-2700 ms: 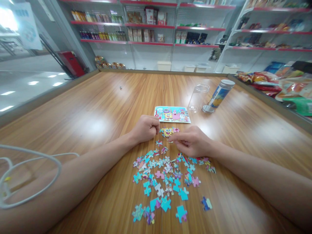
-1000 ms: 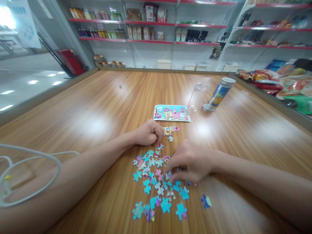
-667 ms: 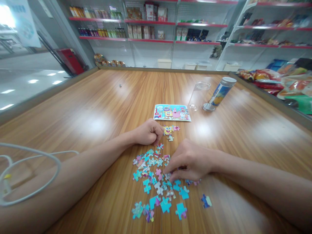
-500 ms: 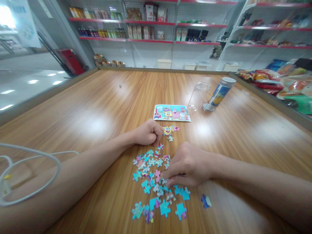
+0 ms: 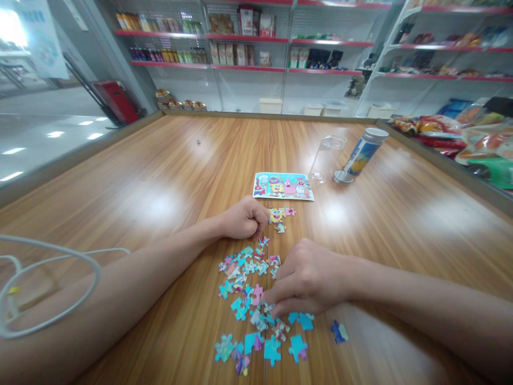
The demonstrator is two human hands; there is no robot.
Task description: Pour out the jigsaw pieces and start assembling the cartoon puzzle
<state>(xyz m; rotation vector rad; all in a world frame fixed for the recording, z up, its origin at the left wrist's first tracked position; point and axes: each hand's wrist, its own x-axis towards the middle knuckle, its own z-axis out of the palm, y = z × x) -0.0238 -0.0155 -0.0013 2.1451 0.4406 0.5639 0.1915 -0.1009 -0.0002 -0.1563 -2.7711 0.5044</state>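
My left hand (image 5: 245, 218) rests on the table as a loose fist, beside a small joined group of jigsaw pieces (image 5: 276, 215) with a yellow face and a pink part. Nothing shows in its curled fingers. Below lies a loose heap of jigsaw pieces (image 5: 240, 307), mostly turquoise, some pink, purple and white. My right hand (image 5: 304, 278) reaches into the heap's right side, its thumb and forefinger slightly apart and touching small pieces near a pink piece (image 5: 257, 294). Its palm side is hidden. A single piece (image 5: 280, 228) lies just under the joined group.
A cartoon picture card (image 5: 283, 186) lies behind the joined pieces. Beyond it stand a clear jar (image 5: 326, 158) and a blue canister (image 5: 365, 152), with a round metal lid (image 5: 343, 177). A dark blue piece (image 5: 339, 332) lies at right. A white cable (image 5: 96, 267) loops at left.
My right hand has shifted slightly down and toward the left in the heap, and several pieces by its fingertips and below have slid a little. My left hand stays put.
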